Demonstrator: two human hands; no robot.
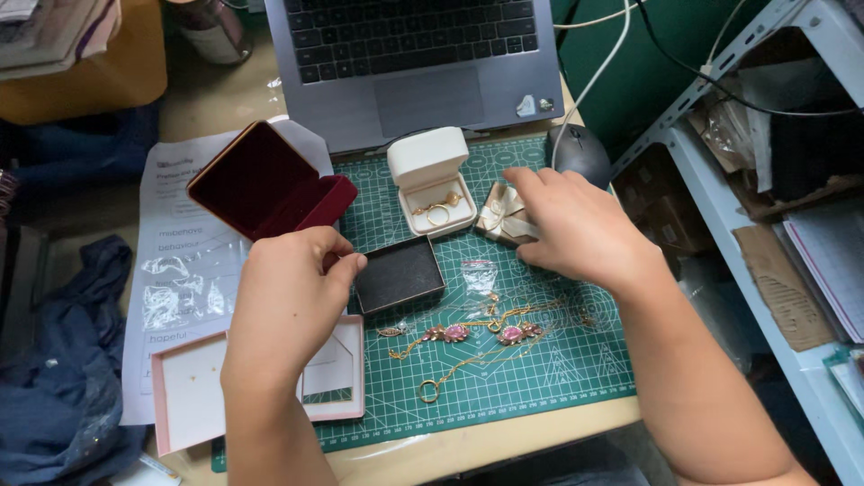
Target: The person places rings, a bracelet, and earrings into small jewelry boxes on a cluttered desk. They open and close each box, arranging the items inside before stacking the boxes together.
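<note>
Fingers of right hand (576, 229) press together on small bow-tied gift box (500, 216) — light, stiff, best gripped by its sides; left hand (292, 292) pinches closed just beside black tray (399, 274), apparently empty.

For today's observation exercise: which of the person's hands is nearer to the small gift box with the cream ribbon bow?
Right. The right hand rests on the ribboned gift box, fingers touching it. The left hand is well off to its left, beside the dark red case.
</note>
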